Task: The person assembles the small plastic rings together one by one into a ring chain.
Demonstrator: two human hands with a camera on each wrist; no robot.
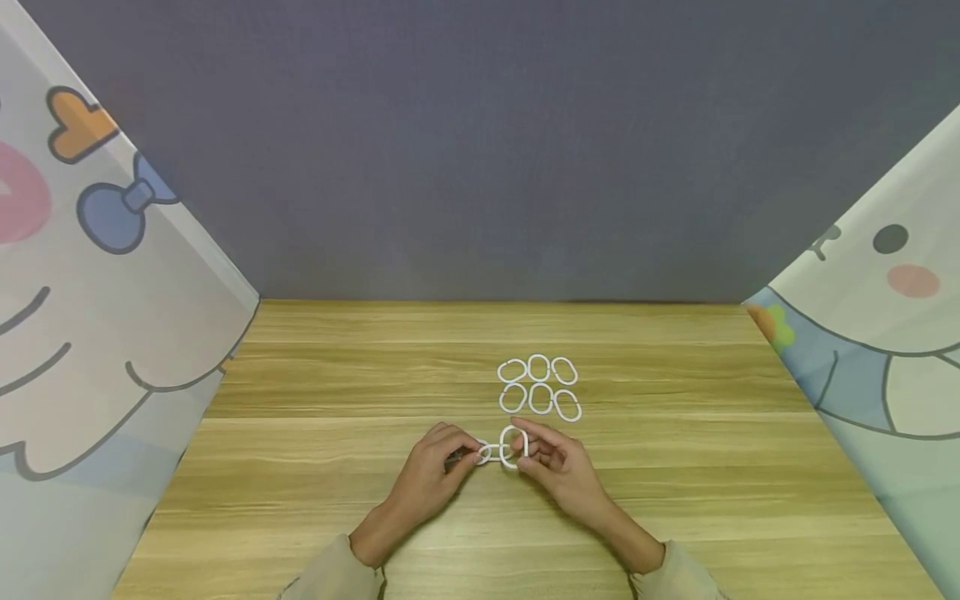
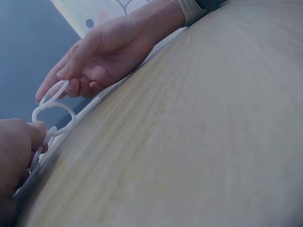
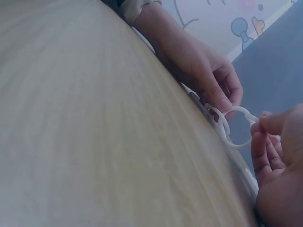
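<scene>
Sleeves (image 1: 341, 571): reaching in over the near part of the wooden table (image 1: 498, 542).
Left hand (image 1: 431, 467): pinching the left link (image 1: 490, 455) between thumb and fingers.
Right hand (image 1: 566, 471): pinching the right link (image 1: 502, 447), holding upright between thumb and fingers.
Middle link (image 1: 495, 446): bridging the space between both pinched links.
Loose links (image 1: 539, 382): lying beyond the hands in two rows of three.
Cartoon panels (image 1: 180, 317): flanking the table left and right.
Dark partition (image 1: 495, 150): standing along the far edge.

Lt. beige slvs. (image 1: 336, 573), L & R alike.
</scene>
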